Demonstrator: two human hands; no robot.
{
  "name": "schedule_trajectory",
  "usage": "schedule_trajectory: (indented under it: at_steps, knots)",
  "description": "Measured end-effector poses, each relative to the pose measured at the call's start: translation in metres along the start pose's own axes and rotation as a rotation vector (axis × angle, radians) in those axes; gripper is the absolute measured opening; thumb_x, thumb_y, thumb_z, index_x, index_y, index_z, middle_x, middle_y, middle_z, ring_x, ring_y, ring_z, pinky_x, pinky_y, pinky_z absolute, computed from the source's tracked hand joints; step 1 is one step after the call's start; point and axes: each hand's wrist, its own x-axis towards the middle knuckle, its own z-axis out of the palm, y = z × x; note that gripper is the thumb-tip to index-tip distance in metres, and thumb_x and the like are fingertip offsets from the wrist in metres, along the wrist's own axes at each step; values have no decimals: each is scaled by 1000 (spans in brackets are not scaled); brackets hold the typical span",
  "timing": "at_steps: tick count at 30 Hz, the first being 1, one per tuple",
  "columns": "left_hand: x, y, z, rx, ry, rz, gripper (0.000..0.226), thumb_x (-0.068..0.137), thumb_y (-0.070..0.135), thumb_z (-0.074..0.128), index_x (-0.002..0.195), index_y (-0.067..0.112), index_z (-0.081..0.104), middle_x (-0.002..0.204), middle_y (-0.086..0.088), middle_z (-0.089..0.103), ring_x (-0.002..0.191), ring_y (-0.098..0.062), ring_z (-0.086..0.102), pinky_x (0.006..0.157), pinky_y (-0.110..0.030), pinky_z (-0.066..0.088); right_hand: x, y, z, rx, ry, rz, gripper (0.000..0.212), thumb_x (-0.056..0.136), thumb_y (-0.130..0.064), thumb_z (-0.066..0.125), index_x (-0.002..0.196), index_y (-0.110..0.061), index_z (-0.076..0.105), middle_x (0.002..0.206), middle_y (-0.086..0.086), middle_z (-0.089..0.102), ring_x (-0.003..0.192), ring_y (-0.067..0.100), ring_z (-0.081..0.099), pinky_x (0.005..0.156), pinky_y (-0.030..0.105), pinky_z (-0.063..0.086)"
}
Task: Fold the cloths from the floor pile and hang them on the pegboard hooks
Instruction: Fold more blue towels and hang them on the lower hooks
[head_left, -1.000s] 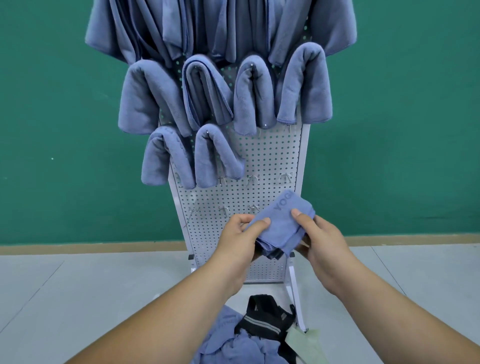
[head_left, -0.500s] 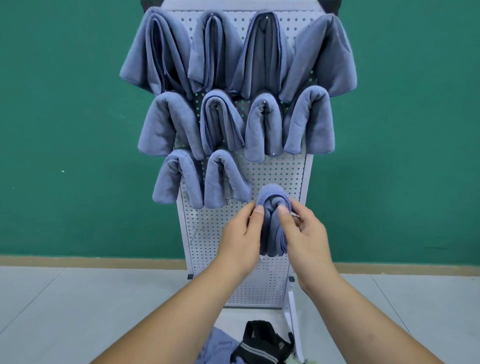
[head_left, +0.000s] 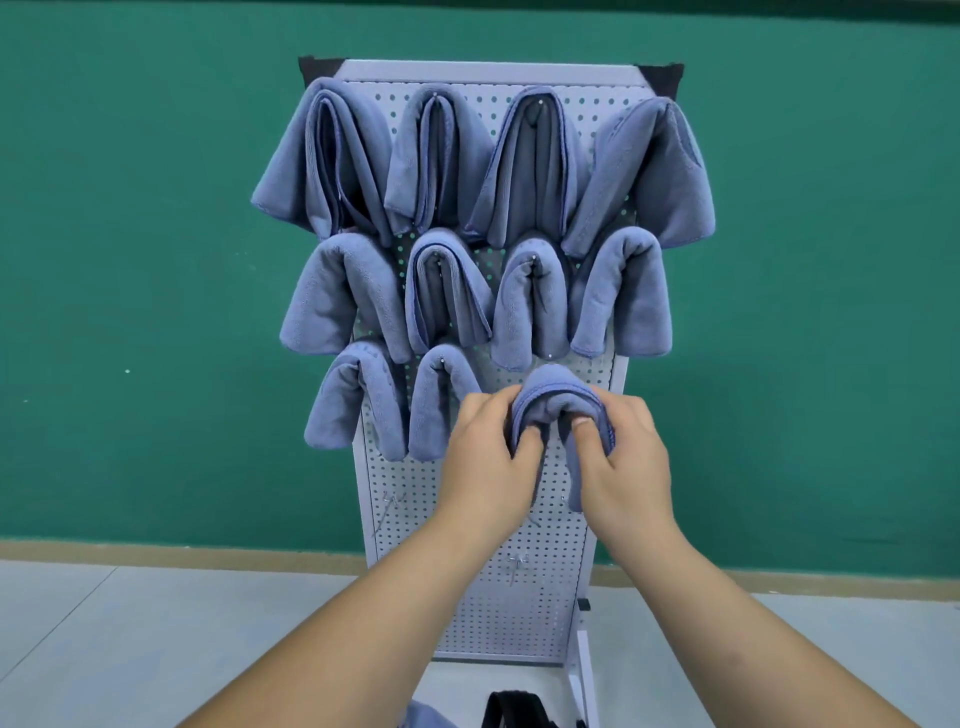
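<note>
A folded blue-grey cloth (head_left: 558, 397) is draped in an arch against the white pegboard (head_left: 498, 613), third in the third row. My left hand (head_left: 485, 462) grips its left side and my right hand (head_left: 621, 465) pinches its right side, thumb tucked under the fold. The hook beneath it is hidden by the cloth. Several folded cloths (head_left: 447, 291) hang in rows above and to the left. A corner of the floor pile (head_left: 428, 717) shows at the bottom edge.
Bare hooks (head_left: 393, 501) stick out of the lower pegboard. A black strap item (head_left: 514, 714) lies by the pile on the grey floor. The stand's white leg (head_left: 582, 670) is at the lower right. A green wall (head_left: 130, 260) stands behind.
The view tilted up as both hands lifted the folded cloth from in front of the lower board to the third row and draped it there beside the two hanging cloths.
</note>
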Motion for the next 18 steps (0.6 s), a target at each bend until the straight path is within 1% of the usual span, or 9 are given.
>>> schedule_trajectory:
  at_steps: [3, 5, 8, 10, 11, 13, 14, 16, 18]
  knots:
    - [18, 12, -10, 32, 84, 115, 32, 101, 22, 57, 131, 31, 66, 112, 12, 55, 105, -5, 57, 98, -27, 47, 21, -13, -5, -21, 36, -67, 29, 104, -19, 55, 124, -35, 69, 107, -12, 58, 103, 0, 57, 86, 9, 39]
    - [32, 20, -15, 78, 131, 163, 29, 103, 22, 57, 130, 27, 67, 112, 10, 58, 102, -5, 55, 92, -21, 43, 39, -21, -7, -52, 52, -81, 29, 104, -19, 53, 125, -30, 70, 107, -8, 59, 100, 4, 56, 84, 11, 40]
    - [52, 32, -16, 161, 146, 159, 25, 105, 23, 55, 126, 25, 68, 113, 8, 58, 94, -8, 55, 82, -19, 36, 67, -29, -6, -133, 33, -57, 32, 103, -24, 49, 127, -29, 69, 111, -5, 59, 103, 9, 54, 84, 24, 39]
    - [63, 33, -12, 222, 120, 91, 22, 106, 24, 51, 120, 22, 68, 113, 3, 56, 90, -15, 57, 82, -26, 40, 81, -28, -3, -220, -5, -32, 31, 103, -29, 46, 123, -28, 69, 111, -2, 60, 102, 17, 55, 83, 34, 44]
    - [67, 32, -9, 249, 107, 55, 21, 106, 23, 50, 115, 19, 68, 111, 1, 55, 89, -19, 57, 84, -33, 46, 84, -27, -1, -260, -25, -16, 28, 102, -30, 45, 117, -26, 69, 110, 0, 59, 98, 21, 56, 80, 38, 46]
    - [70, 28, -1, 316, 95, 3, 19, 106, 23, 47, 106, 14, 64, 107, -3, 51, 85, -28, 57, 84, -47, 51, 85, -25, 4, -340, -39, 8, 22, 101, -31, 44, 101, -22, 64, 104, 2, 57, 89, 26, 55, 71, 40, 47]
    - [69, 25, 2, 346, 98, -9, 19, 106, 23, 46, 103, 13, 62, 107, -4, 51, 85, -30, 56, 82, -50, 51, 83, -24, 6, -376, -34, 9, 22, 101, -32, 44, 94, -21, 60, 101, 2, 55, 85, 28, 54, 68, 41, 46]
    - [63, 20, 7, 382, 89, -27, 20, 105, 23, 44, 98, 11, 59, 107, -6, 50, 87, -33, 55, 78, -49, 50, 79, -19, 10, -425, -17, 10, 24, 101, -36, 42, 87, -21, 56, 100, 1, 53, 81, 29, 54, 65, 41, 46]
    - [57, 16, 12, 432, 49, -50, 21, 106, 23, 42, 98, 11, 57, 110, -7, 50, 90, -33, 55, 74, -44, 46, 76, -13, 14, -487, -4, 2, 25, 100, -38, 43, 88, -21, 57, 105, 0, 50, 81, 28, 54, 63, 40, 47]
